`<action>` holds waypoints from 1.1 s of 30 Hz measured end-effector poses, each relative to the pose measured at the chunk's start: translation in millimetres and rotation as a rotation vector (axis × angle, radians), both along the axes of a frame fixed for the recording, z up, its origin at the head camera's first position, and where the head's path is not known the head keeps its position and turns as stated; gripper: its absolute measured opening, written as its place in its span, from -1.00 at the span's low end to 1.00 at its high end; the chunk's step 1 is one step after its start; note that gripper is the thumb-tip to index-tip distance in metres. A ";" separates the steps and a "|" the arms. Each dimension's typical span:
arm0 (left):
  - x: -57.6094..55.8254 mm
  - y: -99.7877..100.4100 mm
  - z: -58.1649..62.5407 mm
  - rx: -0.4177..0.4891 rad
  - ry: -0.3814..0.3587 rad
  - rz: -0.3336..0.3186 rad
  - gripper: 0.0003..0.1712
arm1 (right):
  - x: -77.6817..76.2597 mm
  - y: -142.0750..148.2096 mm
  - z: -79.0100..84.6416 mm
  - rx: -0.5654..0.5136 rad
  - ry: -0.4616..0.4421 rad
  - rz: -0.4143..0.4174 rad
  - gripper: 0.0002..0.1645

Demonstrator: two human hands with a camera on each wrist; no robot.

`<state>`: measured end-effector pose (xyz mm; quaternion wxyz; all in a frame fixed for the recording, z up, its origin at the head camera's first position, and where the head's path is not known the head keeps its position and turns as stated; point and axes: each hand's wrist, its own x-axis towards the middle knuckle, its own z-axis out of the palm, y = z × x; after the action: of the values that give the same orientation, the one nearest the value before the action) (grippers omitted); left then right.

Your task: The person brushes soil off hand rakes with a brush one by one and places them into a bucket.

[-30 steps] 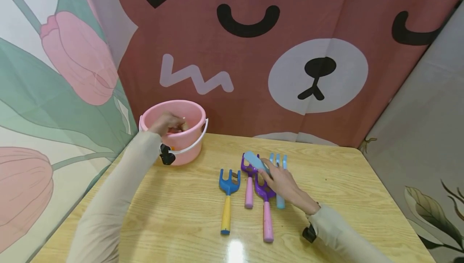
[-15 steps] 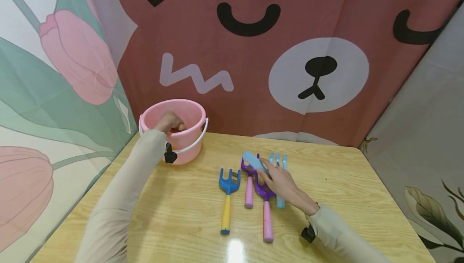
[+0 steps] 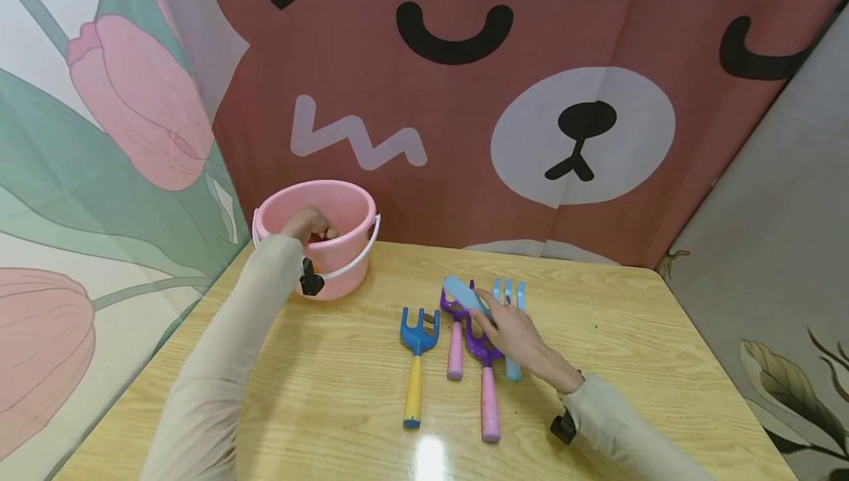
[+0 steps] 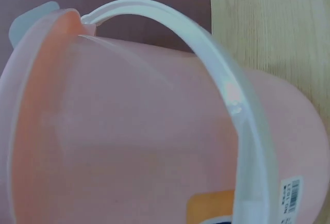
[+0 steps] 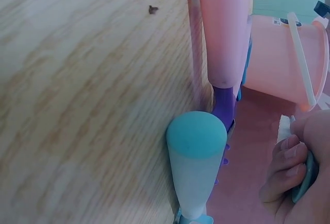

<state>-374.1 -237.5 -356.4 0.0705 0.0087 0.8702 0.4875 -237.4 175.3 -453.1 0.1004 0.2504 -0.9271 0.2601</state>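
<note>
- Here at the far left of the worktop (image 3: 318,392), the pink bucket (image 3: 348,282) is standing upright, its white handle (image 4: 229,85) hanging low.
- The left hand (image 3: 306,223) is sitting inside it, below the rim; its fingers are mostly hiding, so I cannot tell whether they are gripping anything. The left wrist view is giving only the bucket's outside.
- Over to the right, and the right hand (image 3: 514,334) is gripping a light-blue tool (image 3: 464,293), fingers curling round it, broad end pointing far and left.
- Four forks are lying out on the worktop: a blue fork (image 3: 416,359) with a yellow handle on the left, a far purple fork (image 3: 455,341) and a near purple fork (image 3: 488,385) in the middle, a light-blue fork (image 3: 513,367) on the right.
- That tool is hovering or resting over the far purple fork's head; whether they are touching, I cannot tell.
- So the count, as I am judging it: four forks are lying outside the bucket, the tool is waiting to be let go, and the bucket work is looking unfinished with a hand inside.
- How much the bucket is holding, nobody is seeing from here.
</note>
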 end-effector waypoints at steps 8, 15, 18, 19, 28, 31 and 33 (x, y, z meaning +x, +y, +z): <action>-71.5 -26.6 -51.3 -0.405 -0.071 -0.117 -0.87 | 1.5 3.7 -0.5 0.005 0.005 -0.008 -0.44; -65.1 -19.4 -47.8 -0.348 -0.101 -0.151 -0.87 | 3.5 6.9 -0.5 0.006 0.029 -0.009 -0.46; -57.6 -12.3 -41.0 -0.357 -0.124 -0.151 -0.86 | 3.7 7.4 -0.7 0.012 0.026 -0.013 -0.45; -50.7 -7.9 -34.9 -0.366 -0.128 -0.147 -0.86 | 3.8 7.5 -0.9 0.013 0.024 -0.013 -0.45; 35.6 27.8 31.3 -0.199 -0.210 0.023 -0.82 | 5.4 9.3 -2.0 0.008 0.005 -0.014 -0.44; 37.6 27.3 31.4 -0.190 -0.197 0.020 -0.77 | 5.8 9.4 -2.1 0.002 0.000 -0.015 -0.43; 37.7 26.1 30.0 -0.176 -0.191 0.015 -0.74 | 5.6 9.2 -2.5 0.003 -0.001 -0.015 -0.43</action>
<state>-336.4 -211.3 -326.4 0.1500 -0.0507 0.8990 0.4084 -231.9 184.5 -455.6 0.1016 0.2437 -0.9294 0.2578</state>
